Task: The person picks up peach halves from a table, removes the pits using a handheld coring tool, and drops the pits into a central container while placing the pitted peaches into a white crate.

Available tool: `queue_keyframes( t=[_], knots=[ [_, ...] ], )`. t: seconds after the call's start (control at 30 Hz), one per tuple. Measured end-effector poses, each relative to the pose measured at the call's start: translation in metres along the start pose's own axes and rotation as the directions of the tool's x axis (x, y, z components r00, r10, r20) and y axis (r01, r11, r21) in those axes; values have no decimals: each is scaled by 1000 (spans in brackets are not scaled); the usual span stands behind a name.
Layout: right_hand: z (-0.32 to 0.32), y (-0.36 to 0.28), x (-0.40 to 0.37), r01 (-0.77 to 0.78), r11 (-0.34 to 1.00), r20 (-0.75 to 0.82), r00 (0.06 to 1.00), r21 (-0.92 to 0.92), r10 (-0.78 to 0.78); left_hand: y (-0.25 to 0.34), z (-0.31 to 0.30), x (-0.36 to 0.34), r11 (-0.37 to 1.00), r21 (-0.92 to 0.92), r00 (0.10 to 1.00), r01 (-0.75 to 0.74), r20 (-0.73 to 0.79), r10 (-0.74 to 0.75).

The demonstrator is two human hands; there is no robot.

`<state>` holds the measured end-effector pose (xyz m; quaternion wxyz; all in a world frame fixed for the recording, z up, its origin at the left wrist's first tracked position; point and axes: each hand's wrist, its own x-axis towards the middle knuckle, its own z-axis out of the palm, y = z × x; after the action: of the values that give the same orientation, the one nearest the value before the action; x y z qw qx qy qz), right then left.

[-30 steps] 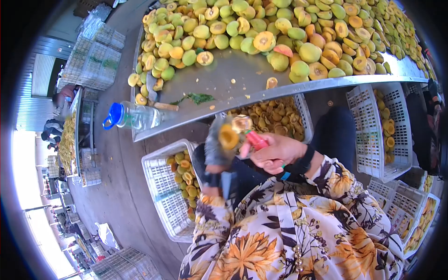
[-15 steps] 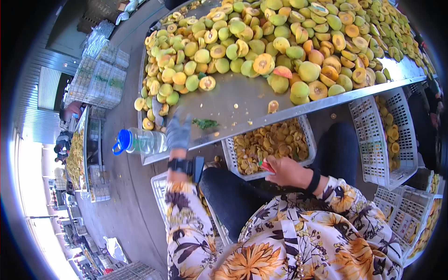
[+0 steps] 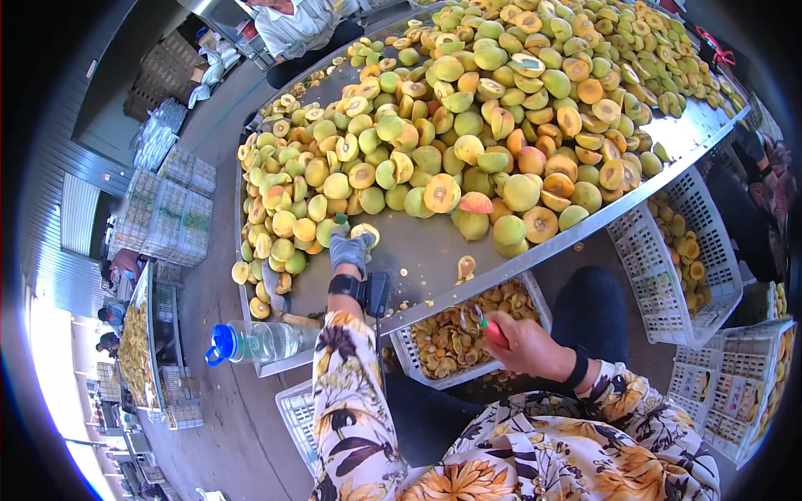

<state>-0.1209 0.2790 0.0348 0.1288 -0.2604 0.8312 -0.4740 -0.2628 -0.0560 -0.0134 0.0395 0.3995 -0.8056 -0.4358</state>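
My left hand, in a grey glove, is at the near edge of the fruit pile on the metal table. Its fingers are closed around the lower side of a halved peach, cut face showing; the grip is partly hidden by the glove. Over a white crate of fruit pieces, my bare right hand is wrapped round the red handle of a pitting tool. The tool's looped metal tip points up and left. Whole and halved yellow-green peaches are heaped beyond both hands.
A blue-capped clear bottle lies at the metal table's left corner, near a wooden-handled tool. White crates of fruit stand on the right. A person is across the table; stacked crates stand left.
My left hand has moved forward from above the table's near edge to the halved peach. The right hand has turned, bringing the tool's metal tip into sight. The view has tilted upward.
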Motion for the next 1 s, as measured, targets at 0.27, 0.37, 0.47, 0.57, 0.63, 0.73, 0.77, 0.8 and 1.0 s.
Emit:
queue_keyframes(
  t=[0.27, 0.37, 0.47, 0.57, 0.63, 0.73, 0.77, 0.8, 1.0],
  knots=[
    [26, -13, 41, 76, 939, -260, 966, 336, 15, 8, -14, -185, 739, -671, 814, -58, 397, 424],
    [37, -14, 39, 86, 870, -252, 967, 486, 46, 0, -16, -224, 750, -659, 834, -51, 386, 395],
    [27, -36, 26, -174, 642, 33, 973, 747, 227, -30, 11, -233, 495, -869, 875, 18, 253, 413],
    [38, -32, 17, -148, 849, -20, 983, 508, 183, -79, 41, -220, 519, -851, 929, 88, 258, 266],
    [42, -25, 10, 24, 959, -167, 986, 284, 25, -75, 45, -231, 341, -928, 968, 148, 207, 142],
    [36, -24, -6, 99, 995, -194, 976, 13, -95, -74, 39, -232, 555, -822, 980, -133, -26, 196],
    [36, -22, -11, 62, 998, -124, 990, -8, -63, -75, 35, -237, 542, -831, 966, -127, 22, 259],
    [37, -21, -16, 27, 999, -56, 998, -32, -29, -72, 31, -241, 541, -831, 965, -125, 24, 260],
    [46, -19, -32, 14, 998, -31, 999, 58, -12, -56, 23, -263, 559, -761, 869, -329, -13, 494]
  ],
)
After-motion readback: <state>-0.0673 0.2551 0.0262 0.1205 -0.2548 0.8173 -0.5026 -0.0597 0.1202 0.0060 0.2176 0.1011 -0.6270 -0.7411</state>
